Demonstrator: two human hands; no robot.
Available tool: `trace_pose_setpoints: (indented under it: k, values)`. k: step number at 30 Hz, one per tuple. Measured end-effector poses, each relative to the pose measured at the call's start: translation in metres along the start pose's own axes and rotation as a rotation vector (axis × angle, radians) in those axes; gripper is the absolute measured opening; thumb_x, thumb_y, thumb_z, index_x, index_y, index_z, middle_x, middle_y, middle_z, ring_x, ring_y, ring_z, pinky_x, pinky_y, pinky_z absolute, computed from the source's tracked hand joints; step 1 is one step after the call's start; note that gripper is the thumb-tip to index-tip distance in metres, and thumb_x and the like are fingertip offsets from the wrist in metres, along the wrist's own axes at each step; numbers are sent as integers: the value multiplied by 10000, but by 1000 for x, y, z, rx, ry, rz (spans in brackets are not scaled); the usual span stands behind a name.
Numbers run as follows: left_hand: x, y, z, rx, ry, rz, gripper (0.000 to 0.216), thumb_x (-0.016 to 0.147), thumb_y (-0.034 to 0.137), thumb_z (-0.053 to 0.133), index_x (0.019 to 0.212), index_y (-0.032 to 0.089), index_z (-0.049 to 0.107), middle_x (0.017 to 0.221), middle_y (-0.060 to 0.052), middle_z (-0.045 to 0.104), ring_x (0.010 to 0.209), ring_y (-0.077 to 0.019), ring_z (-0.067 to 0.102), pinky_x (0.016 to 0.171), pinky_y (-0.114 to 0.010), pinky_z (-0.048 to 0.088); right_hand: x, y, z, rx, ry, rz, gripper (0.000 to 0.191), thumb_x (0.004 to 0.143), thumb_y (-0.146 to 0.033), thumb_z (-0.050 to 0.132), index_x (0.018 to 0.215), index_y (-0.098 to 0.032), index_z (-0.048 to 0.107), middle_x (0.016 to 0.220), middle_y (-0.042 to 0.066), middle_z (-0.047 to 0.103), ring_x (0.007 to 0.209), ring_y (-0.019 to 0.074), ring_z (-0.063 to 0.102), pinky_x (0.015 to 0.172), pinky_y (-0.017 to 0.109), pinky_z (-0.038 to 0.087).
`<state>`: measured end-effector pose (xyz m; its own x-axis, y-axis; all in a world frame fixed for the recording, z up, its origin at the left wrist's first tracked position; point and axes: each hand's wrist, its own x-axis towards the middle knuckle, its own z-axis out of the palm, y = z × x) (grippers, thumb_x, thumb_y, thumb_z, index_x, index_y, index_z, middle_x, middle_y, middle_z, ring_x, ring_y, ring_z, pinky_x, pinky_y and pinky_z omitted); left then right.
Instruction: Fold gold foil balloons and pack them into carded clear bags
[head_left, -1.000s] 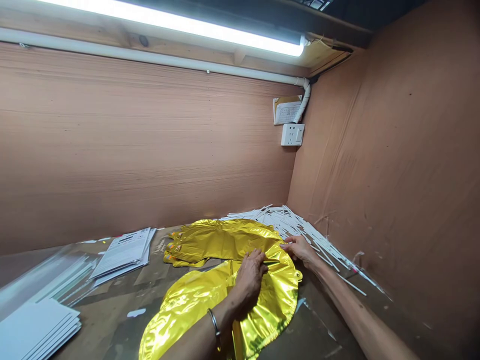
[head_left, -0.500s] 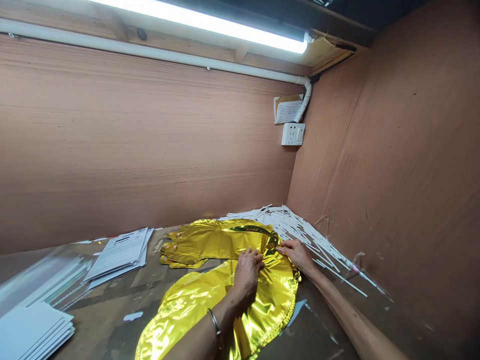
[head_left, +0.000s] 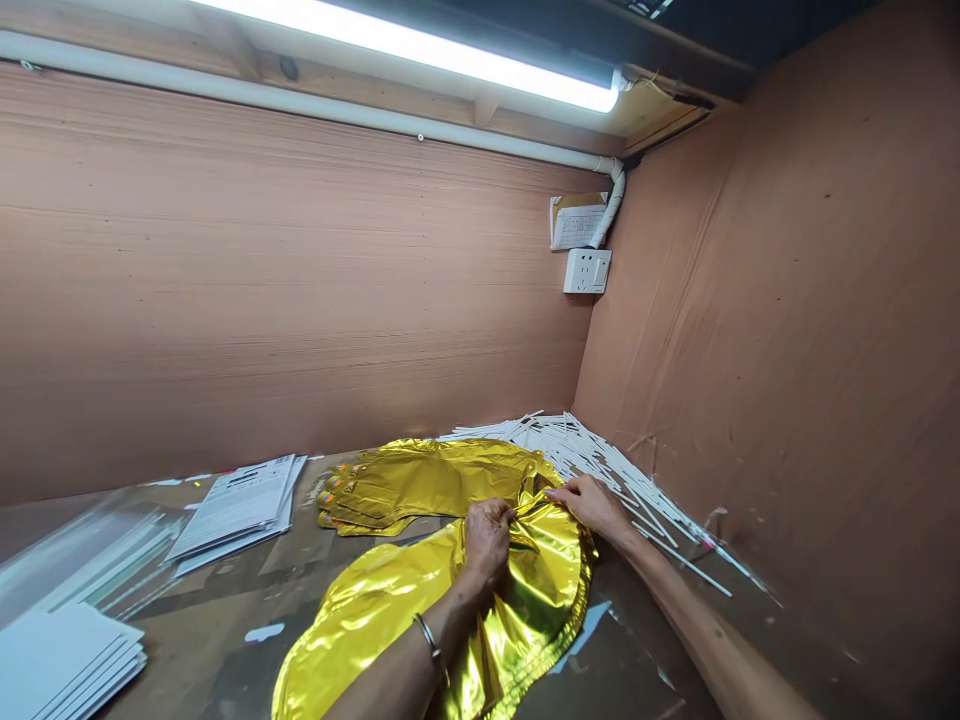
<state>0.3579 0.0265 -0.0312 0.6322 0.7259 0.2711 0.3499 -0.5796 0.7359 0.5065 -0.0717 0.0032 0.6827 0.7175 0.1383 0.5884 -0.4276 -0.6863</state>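
Observation:
A large, flat gold foil balloon point(head_left: 375, 590) lies across the front of the table, its shiny skin wrinkled near my hands. My left hand point(head_left: 487, 540), with a bangle on the wrist, is closed on a gathered fold at its upper middle. Just to the right, my right hand point(head_left: 592, 503) pinches the foil close to the balloon's upper edge. Behind them lies a stack of flat gold foil balloons point(head_left: 442, 480), with small coloured prints at the left ends. My left forearm covers part of the front balloon.
White sticks point(head_left: 600, 465) lie heaped in the back right corner. Printed sheets point(head_left: 236, 505), clear plastic sleeves point(head_left: 90, 555) and white cards point(head_left: 64, 655) are stacked on the left. A brown wall point(head_left: 795, 380) bounds the right side, and a socket point(head_left: 587, 271) is on the back wall.
My left hand has closed tighter and gathered the foil into a fold. The right hand has shifted slightly left, and the balloon's right edge has pulled inward.

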Motion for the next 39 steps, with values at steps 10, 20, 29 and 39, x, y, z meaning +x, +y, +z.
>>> trace_pose_setpoints:
  k: [10, 20, 29, 39]
  values:
    - [-1, -8, 1, -78, 77, 56, 221, 767, 202, 468, 642, 163, 646, 605, -15, 611, 597, -117, 522, 584, -203, 348, 8, 0, 14, 250, 3, 95, 392, 519, -512, 621, 438, -168, 450, 381, -50, 407, 388, 73, 365, 391, 203, 239]
    - [6, -1, -22, -146, 207, 0, 217, 722, 200, 467, 555, 153, 599, 517, 4, 550, 527, -111, 481, 535, -205, 336, 4, 9, 20, 111, 19, 124, 427, 653, -579, 454, 488, -187, 423, 437, -22, 465, 408, 97, 419, 409, 217, 297]
    - [39, -10, -204, -454, 843, -20, 186, 653, 288, 512, 595, 121, 571, 507, 27, 500, 456, -84, 424, 449, -184, 333, -7, 13, 21, -339, -17, 46, 244, 646, -419, 528, 530, -204, 518, 626, 75, 604, 659, 239, 568, 503, 280, 301]
    - [1, 56, -372, -164, 1194, 349, 187, 729, 216, 430, 684, 124, 587, 542, 25, 522, 488, -77, 456, 462, -159, 349, -1, 21, 25, -445, -96, -42, 340, 656, -430, 484, 398, -210, 456, 415, 19, 531, 447, 194, 549, 440, 268, 337]
